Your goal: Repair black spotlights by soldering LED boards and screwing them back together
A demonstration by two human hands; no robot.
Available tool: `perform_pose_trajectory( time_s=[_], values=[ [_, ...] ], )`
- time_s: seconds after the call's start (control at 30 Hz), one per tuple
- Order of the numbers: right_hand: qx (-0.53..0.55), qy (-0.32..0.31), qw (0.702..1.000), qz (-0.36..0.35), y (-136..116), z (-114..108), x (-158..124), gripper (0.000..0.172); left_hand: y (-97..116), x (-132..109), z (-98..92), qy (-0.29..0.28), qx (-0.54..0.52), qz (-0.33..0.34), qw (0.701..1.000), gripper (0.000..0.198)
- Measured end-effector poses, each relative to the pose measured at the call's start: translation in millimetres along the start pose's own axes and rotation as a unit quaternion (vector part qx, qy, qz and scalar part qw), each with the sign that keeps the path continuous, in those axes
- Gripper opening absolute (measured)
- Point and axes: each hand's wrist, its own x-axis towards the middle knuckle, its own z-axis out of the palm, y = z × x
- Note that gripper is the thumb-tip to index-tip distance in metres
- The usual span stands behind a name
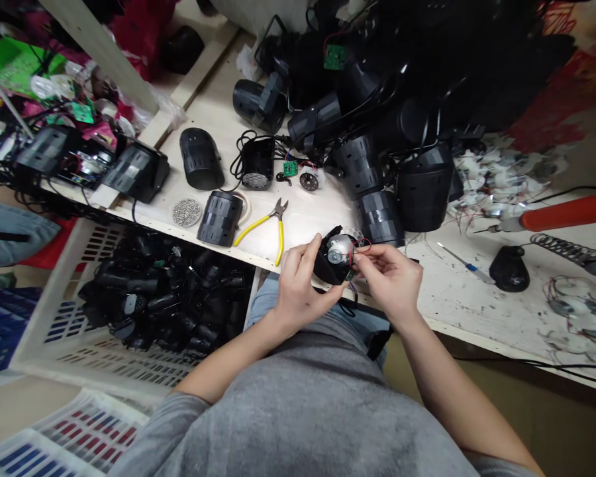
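Observation:
My left hand (pixel 300 281) grips a small black lamp housing (pixel 328 265) at the table's front edge, fingers wrapped round its left side. Inside the housing a silver motor (pixel 338 248) shows, with thin red and black wires (pixel 361 250) coming off it. My right hand (pixel 390 275) pinches those wires at the housing's right side. Yellow-handled cutters (pixel 271 225) lie on the table just left of my hands.
Several black lamp housings (pixel 377 172) are piled at the back of the table (pixel 477 311). A dish of small screws (pixel 187 212), a screwdriver (pixel 464 264), a red-handled tool (pixel 566 213) and a small green circuit board (pixel 290 167) lie around. A white crate (pixel 79 358) of black parts stands at lower left.

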Motion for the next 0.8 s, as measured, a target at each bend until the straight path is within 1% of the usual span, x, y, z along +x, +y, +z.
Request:
perform_pose_trajectory(
  time_s=[0.13,0.27,0.47,0.63,0.8],
  values=[
    [-0.013,-0.005,1.000,-0.012,1,0,1,0.017,1,0,0.1,-0.006,0.005,-0.006,1.000,0.083],
    [-0.018,-0.008,1.000,-0.019,2,-1,1,0.016,1,0,0.2,0.001,-0.002,-0.002,1.000,0.081],
    [-0.026,-0.019,0.999,-0.039,-1,-4,4,0.014,1,0,0.3,0.005,0.026,-0.005,1.000,0.085],
    [-0.024,-0.030,0.998,-0.050,0,-2,7,0.014,2,1,-1.5,0.009,0.038,-0.006,0.999,0.083],
    [-0.033,-0.044,0.995,-0.086,-1,-3,11,0.013,1,3,-4.9,0.010,0.037,0.001,0.999,0.080]
  ],
)
